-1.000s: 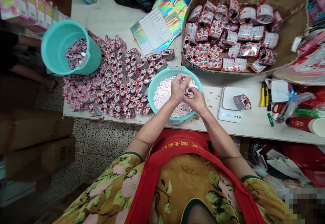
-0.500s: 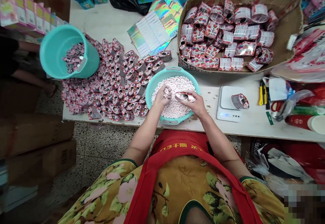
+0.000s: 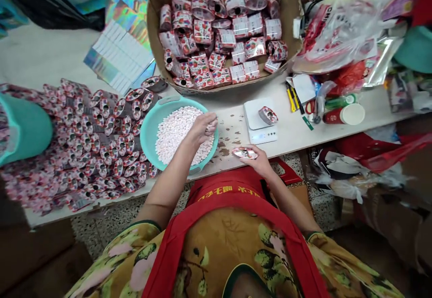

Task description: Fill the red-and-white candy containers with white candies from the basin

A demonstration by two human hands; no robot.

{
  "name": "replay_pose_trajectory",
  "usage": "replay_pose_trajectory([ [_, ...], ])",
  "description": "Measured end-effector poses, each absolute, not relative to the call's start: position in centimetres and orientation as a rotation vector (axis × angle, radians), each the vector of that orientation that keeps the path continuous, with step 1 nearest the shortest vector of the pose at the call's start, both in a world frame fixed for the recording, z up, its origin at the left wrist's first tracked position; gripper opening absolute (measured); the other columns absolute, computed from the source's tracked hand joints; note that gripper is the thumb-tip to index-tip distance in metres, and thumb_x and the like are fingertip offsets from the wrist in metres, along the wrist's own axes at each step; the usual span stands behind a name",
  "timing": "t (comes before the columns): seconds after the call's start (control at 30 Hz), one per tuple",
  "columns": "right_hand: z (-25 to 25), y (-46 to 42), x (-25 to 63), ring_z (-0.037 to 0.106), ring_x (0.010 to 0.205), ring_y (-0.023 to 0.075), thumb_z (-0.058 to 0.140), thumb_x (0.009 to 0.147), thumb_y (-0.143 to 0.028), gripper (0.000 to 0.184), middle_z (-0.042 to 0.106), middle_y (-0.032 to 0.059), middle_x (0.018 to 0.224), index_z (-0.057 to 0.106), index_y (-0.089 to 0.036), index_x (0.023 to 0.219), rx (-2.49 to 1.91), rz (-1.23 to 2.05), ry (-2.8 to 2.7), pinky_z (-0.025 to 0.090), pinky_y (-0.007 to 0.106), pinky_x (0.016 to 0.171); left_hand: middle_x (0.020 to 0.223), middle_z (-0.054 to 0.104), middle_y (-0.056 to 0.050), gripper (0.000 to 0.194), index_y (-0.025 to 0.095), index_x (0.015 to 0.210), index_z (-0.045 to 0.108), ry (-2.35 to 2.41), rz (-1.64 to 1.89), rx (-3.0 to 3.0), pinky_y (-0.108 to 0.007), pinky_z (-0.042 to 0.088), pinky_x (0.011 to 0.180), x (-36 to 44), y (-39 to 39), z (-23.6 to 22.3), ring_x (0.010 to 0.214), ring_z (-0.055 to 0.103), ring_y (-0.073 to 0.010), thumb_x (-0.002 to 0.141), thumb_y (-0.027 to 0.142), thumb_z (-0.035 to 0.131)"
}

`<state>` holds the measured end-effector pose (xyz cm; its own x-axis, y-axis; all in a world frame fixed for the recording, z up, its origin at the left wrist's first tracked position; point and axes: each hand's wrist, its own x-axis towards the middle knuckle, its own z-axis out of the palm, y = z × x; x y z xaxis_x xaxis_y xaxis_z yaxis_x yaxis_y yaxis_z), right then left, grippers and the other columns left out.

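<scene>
My left hand (image 3: 202, 127) rests in a teal bowl (image 3: 150, 127) of small white-pink candies (image 3: 173, 131), its fingers curled into the pile; whether it holds any is hidden. My right hand (image 3: 258, 158) grips a small strawberry-print container (image 3: 245, 153) at the table's front edge, to the right of the bowl. Another such container (image 3: 268, 115) lies on a white scale (image 3: 258, 129).
Many empty strawberry-print containers (image 3: 94, 140) are heaped on the left beside a teal bucket (image 3: 25, 127). A cardboard box (image 3: 222, 32) of the same containers sits behind the bowl. Holographic sheets (image 3: 121, 50), yellow cutters (image 3: 292, 97) and plastic bags (image 3: 337, 32) clutter the table.
The view swung right. My right hand carried the container out of the bowl to the table's front edge. My left hand moved to the bowl's right side.
</scene>
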<state>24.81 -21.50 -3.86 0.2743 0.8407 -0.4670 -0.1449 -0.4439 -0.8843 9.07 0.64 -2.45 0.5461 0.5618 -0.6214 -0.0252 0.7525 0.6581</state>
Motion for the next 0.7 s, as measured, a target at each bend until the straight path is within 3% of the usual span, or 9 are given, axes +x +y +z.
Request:
replay_pose_trajectory([
  [0.1, -4.9, -24.4, 28.5, 0.072, 0.097, 0.0249, 0.086, 0.062, -0.045, 0.049, 0.076, 0.0061, 0.105, 0.072, -0.023, 0.103, -1.761, 1.142, -0.471, 0.057, 0.04, 0.091, 0.05, 0.042, 0.005, 0.028, 0.017, 0.072, 0.062, 0.908, 0.26, 0.936, -0.016, 0.015, 0.039, 15.8, -0.5, -4.1, 0.038, 0.027, -0.0041, 0.081, 0.039, 0.075],
  [0.23, -6.5, -26.4, 32.8, 0.072, 0.094, 0.0263, 0.086, 0.059, -0.045, 0.054, 0.076, 0.0087, 0.105, 0.072, -0.021, 0.105, -1.848, 0.885, -0.249, 0.059, 0.044, 0.091, 0.064, 0.062, -0.001, 0.004, 0.021, 0.08, 0.07, 0.841, 0.215, 1.785, -0.021, 0.036, 0.056, 23.3, -2.3, -6.1, 0.056, 0.055, -0.0131, 0.082, 0.022, 0.074],
  [0.4, -9.0, -25.0, 37.0, 0.068, 0.08, 0.0194, 0.09, 0.049, -0.042, 0.066, 0.072, 0.0037, 0.091, 0.071, -0.014, 0.105, -1.884, 0.614, -0.109, 0.059, 0.042, 0.087, 0.088, 0.074, -0.012, 0.018, 0.021, 0.095, 0.072, 0.676, -0.118, 2.339, -0.032, 0.043, 0.072, 27.9, -3.3, -5.9, 0.077, 0.067, -0.0215, 0.092, 0.011, 0.057],
  [0.53, -10.9, -19.0, 38.2, 0.067, 0.085, 0.0201, 0.089, 0.047, -0.042, 0.068, 0.07, 0.0031, 0.092, 0.072, -0.012, 0.107, -1.876, 0.514, -0.25, 0.056, 0.047, 0.096, 0.098, 0.076, -0.012, 0.032, 0.022, 0.118, 0.071, 0.905, -0.162, 2.415, -0.034, 0.044, 0.071, 23.9, -0.4, -3.8, 0.086, 0.07, -0.0258, 0.101, 0.018, 0.044],
  [0.7, -11.8, -11.3, 36.4, 0.068, 0.098, 0.0293, 0.085, 0.045, -0.048, 0.071, 0.07, 0.0078, 0.1, 0.071, -0.012, 0.105, -1.88, 0.484, -0.447, 0.05, 0.057, 0.105, 0.109, 0.077, -0.009, 0.038, 0.027, 0.133, 0.064, 1.657, -0.036, 2.221, -0.033, 0.044, 0.071, 8.3, 3.6, 2.4, 0.091, 0.072, -0.0265, 0.103, 0.042, 0.045],
])
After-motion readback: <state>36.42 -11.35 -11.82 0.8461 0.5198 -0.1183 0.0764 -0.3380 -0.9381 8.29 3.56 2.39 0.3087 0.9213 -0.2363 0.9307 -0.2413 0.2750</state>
